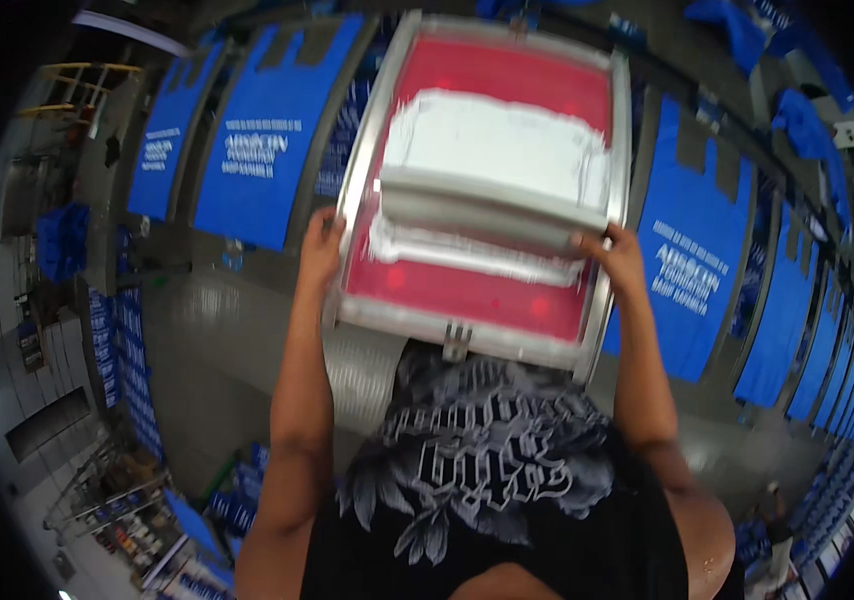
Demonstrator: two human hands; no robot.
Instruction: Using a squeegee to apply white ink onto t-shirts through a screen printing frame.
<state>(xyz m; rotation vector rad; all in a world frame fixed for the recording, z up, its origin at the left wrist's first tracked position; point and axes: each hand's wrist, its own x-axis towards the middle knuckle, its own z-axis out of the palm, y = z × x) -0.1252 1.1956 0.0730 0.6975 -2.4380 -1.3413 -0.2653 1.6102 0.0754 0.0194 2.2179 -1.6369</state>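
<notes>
A screen-printing frame [619,130] with metal rails and a red mesh lies in front of me, slightly blurred. White ink [497,135] covers much of the mesh. Across it rests a long grey squeegee [477,212], with more white ink along its near side. My left hand [322,245] is closed on the frame's left rail. At the right rail, my right hand [619,260] is closed on the frame, its thumb reaching inward over the squeegee's right end. Blue printed fabric pieces [262,135] lie flat to the left, and another blue piece [692,240] lies to the right.
Further blue pieces [782,310] run in a row along the table toward the right. A metal clip [456,340] sits on the frame's near rail. Blue fabric [809,125] hangs at the far right. Shelving and a cart [112,500] stand at lower left.
</notes>
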